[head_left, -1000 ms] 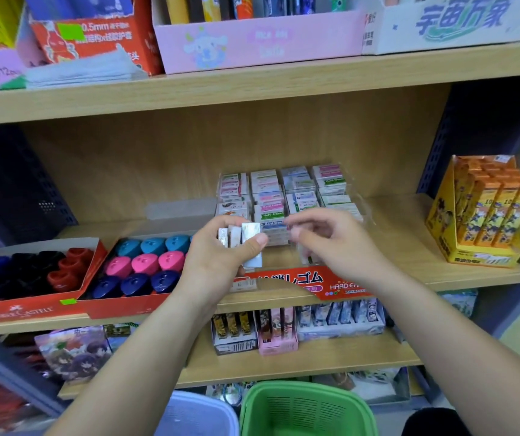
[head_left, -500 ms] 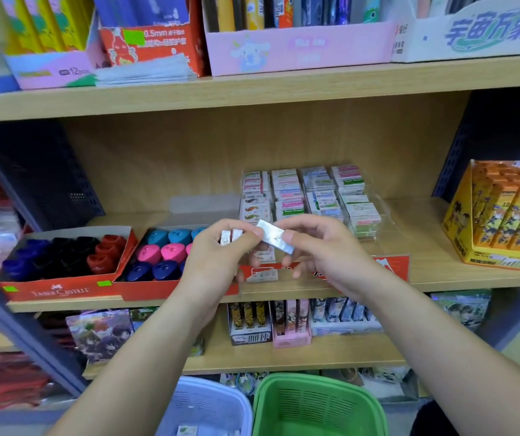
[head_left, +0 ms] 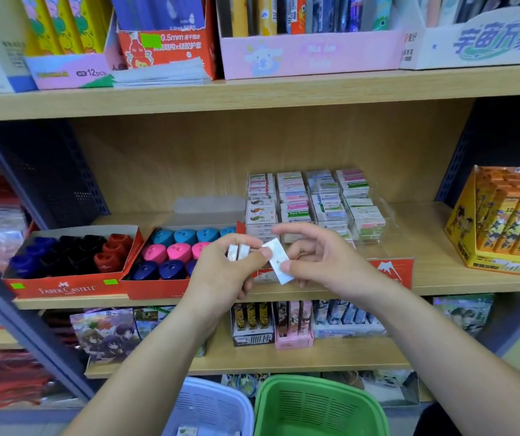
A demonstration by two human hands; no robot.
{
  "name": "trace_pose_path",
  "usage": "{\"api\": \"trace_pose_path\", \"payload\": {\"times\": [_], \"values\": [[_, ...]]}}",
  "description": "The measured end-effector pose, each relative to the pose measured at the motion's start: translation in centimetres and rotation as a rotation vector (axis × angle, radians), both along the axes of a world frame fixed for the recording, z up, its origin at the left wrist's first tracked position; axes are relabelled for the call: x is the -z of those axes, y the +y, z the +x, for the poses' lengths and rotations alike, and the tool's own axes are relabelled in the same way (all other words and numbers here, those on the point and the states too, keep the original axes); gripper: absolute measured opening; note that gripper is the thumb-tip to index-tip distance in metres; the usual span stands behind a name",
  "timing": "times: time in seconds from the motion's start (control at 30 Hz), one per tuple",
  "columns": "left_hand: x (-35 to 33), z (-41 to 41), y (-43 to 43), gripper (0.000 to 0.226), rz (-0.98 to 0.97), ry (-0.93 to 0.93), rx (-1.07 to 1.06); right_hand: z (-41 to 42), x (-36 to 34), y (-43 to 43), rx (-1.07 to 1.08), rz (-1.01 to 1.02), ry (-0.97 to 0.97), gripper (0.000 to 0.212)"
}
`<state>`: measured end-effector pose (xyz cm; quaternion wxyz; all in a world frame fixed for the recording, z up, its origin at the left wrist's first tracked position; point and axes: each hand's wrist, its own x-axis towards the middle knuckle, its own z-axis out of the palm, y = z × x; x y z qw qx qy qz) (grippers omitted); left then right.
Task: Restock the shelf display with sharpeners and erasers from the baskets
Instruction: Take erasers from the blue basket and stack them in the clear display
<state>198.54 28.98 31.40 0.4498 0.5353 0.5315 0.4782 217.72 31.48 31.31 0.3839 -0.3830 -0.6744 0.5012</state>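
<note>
While the left hand [head_left: 227, 272] grips 2 spare erasers [head_left: 237, 251] upright in its curled fingers, its thumb and the fingertips of the right hand [head_left: 324, 262] pinch a white eraser [head_left: 277, 262] between them, tilted in the gap between the 2 hands. Just beyond the knuckles stands the clear eraser display [head_left: 384, 234], its rear stacks already well filled; the hands hide how full the front row is. To the left of the left hand, the sharpener trays [head_left: 67, 289] look close to full. Below both wrists sit a pale basket [head_left: 208, 407], with at least 1 small pack in its bottom, and a green basket [head_left: 315, 407]. Restocking seems well under way: these 3 erasers are not yet placed, and whatever the baskets hold remains to be shelved.
</note>
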Motion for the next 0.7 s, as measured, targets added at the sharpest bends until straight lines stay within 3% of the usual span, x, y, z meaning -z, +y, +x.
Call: {"api": "trace_pose_path", "payload": {"times": [0.13, 0.43, 0.53, 0.7], "values": [[0.7, 0.6, 0.5, 0.019, -0.027, 0.011, 0.004, 0.9, 0.8, -0.2, 0.045, -0.016, -0.013, 0.038], [0.4, 3.3, 3.4, 0.024, -0.081, 0.081, 0.017, 7.7, 0.9, 2.4, 0.452, 0.0, 0.078, 0.013], [0.1, 4.0, 4.4, 0.022, -0.038, 0.109, 0.061, 10.8, -0.6, 4.3, 0.536, 0.129, -0.037, 0.021], [0.1, 5.2, 5.9, 0.026, 0.004, 0.132, 0.079, 13.7, -1.2, 9.3, 0.762, 0.247, -0.259, 0.012]]}}
